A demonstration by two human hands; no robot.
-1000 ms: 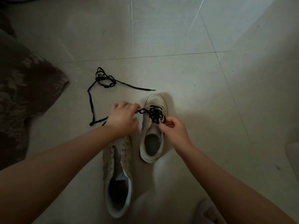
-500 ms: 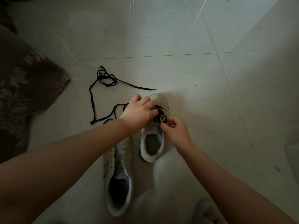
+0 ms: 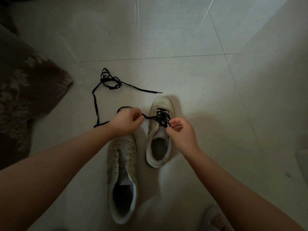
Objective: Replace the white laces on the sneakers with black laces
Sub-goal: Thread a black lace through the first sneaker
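Patterned dark fabric (image 3: 25, 90) fills the left edge of the view, lying on the pale tiled floor (image 3: 183, 39). Next to it, farther in, a loose black lace (image 3: 106, 80) lies on the tiles in a tangle of loops, with one end running right to a tip just beyond the toe of the far sneaker and another strand dropping down toward the left forearm. Below that, the left hand (image 3: 125, 121) is curled with thumb and fingers pinched together on a strand of the threaded black lace (image 3: 162, 118), pulling it out taut to the left of the shoe; a loop of lace arcs out behind the knuckles. Under the left wrist sits the near sneaker (image 3: 122, 179), off-white, toe hidden by the hand, its eyelets bare and its tongue exposed, heel toward the camera. Just to its right and a little farther away stands the far sneaker (image 3: 160, 130), toe pointing away, with the black lace crossed through its lower eyelets in several rows. At the right side of that shoe's opening the right hand (image 3: 181, 132) has its fingers curled, thumb and forefinger nipping the other end of the same lace close to the eyelets. Both bare forearms reach in from the bottom corners.
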